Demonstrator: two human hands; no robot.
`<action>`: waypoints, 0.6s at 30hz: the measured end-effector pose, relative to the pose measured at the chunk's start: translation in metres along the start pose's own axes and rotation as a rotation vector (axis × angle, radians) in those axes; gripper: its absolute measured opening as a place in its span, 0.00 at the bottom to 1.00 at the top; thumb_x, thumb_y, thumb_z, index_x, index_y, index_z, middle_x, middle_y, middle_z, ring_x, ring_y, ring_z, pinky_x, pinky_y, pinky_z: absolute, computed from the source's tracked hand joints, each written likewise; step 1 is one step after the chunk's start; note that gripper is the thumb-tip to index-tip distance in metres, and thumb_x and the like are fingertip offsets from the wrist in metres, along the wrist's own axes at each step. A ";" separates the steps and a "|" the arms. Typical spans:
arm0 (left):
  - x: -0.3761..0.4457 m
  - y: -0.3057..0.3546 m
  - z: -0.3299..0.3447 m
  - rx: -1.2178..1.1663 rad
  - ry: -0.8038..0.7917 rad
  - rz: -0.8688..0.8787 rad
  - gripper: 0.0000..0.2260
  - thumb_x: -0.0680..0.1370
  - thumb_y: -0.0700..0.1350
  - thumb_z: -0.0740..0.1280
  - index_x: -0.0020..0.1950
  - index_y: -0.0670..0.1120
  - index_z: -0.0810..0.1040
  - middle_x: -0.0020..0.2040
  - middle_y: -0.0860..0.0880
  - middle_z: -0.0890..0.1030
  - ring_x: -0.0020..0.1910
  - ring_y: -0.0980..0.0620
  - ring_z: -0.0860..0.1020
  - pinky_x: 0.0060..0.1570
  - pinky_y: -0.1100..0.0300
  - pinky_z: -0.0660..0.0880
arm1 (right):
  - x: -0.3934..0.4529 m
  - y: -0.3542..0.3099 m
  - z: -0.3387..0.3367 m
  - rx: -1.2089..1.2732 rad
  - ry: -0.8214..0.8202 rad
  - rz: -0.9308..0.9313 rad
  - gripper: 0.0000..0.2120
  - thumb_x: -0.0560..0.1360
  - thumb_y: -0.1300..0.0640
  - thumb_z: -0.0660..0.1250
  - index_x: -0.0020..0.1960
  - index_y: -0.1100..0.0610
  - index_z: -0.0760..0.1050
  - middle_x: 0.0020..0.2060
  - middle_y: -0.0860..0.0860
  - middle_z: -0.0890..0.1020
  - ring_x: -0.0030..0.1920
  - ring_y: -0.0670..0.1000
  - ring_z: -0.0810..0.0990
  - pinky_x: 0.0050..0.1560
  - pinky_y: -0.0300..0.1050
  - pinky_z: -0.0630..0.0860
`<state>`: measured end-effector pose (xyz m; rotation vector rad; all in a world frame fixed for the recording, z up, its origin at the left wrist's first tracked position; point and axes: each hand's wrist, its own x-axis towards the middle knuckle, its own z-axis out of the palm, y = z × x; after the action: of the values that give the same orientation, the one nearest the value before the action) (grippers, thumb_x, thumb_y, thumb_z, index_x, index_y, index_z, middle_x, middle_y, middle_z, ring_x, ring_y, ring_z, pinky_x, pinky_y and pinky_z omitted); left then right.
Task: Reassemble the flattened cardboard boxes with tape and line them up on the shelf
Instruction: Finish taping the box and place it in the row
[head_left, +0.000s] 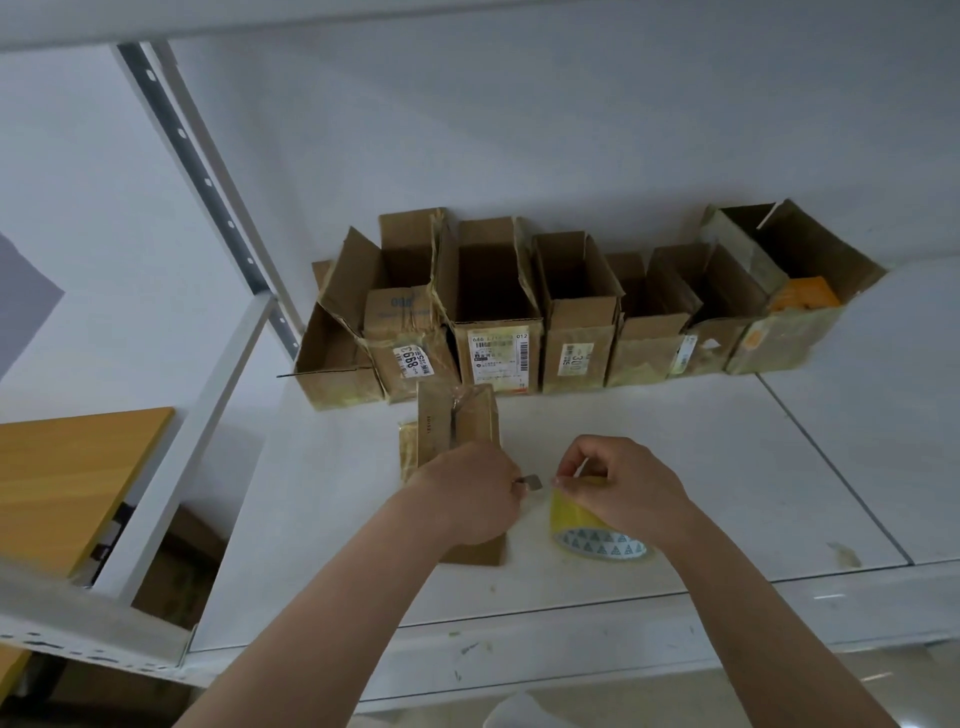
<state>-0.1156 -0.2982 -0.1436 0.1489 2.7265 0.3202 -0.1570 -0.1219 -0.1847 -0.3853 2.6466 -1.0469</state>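
From the head camera we look down on a white shelf (675, 467), and we take the box we are working on (457, 421) as our landmark: it lies on its side on the shelf, its closed flaps facing up, with a glossy strip of tape along the seam.

Behind that box, against the back wall, stands the row of finished boxes (571, 312), open tops up, touching one another; we count about seven.

Just in front of the box, our left hand (470, 493) covers its near end, fingers curled round a small dark blade-like tool (530, 482) whose tip points rightward. We cannot tell what kind of cutter it is.

To the right of the box and near it, our right hand (618, 483) is clamped on the yellow tape roll (597, 530), thumb and fingers pinching the top of the roll where the tape leaves it. The roll is tilted, with its lower rim at the shelf.

We judge the step in hand to be cutting the tape free after sealing this box's seam. The next move calls for keeping the tape taut between box and roll, drawing the blade across it, then pressing the loose end down before the box joins the row.
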 end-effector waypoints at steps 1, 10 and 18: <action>0.002 0.002 0.001 0.035 0.010 -0.021 0.16 0.84 0.49 0.54 0.40 0.45 0.72 0.41 0.47 0.73 0.48 0.44 0.78 0.48 0.53 0.75 | 0.000 -0.001 0.000 -0.003 0.010 -0.004 0.06 0.71 0.45 0.71 0.41 0.37 0.75 0.36 0.41 0.80 0.38 0.40 0.78 0.35 0.39 0.67; 0.008 0.005 0.012 0.171 0.185 -0.048 0.18 0.84 0.51 0.51 0.52 0.45 0.78 0.50 0.46 0.79 0.52 0.44 0.79 0.47 0.55 0.76 | -0.002 0.001 0.003 0.044 0.032 0.060 0.07 0.73 0.46 0.70 0.38 0.43 0.75 0.37 0.42 0.81 0.39 0.43 0.79 0.38 0.42 0.73; 0.012 -0.006 0.027 -0.060 0.475 -0.173 0.13 0.78 0.57 0.64 0.45 0.50 0.66 0.36 0.53 0.70 0.43 0.44 0.79 0.38 0.56 0.72 | -0.001 0.007 0.012 0.110 -0.004 0.140 0.07 0.74 0.46 0.70 0.38 0.44 0.76 0.41 0.42 0.81 0.43 0.44 0.79 0.47 0.48 0.76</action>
<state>-0.1160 -0.2969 -0.1738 -0.2059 3.1627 0.4333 -0.1531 -0.1243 -0.1974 -0.1760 2.5560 -1.1387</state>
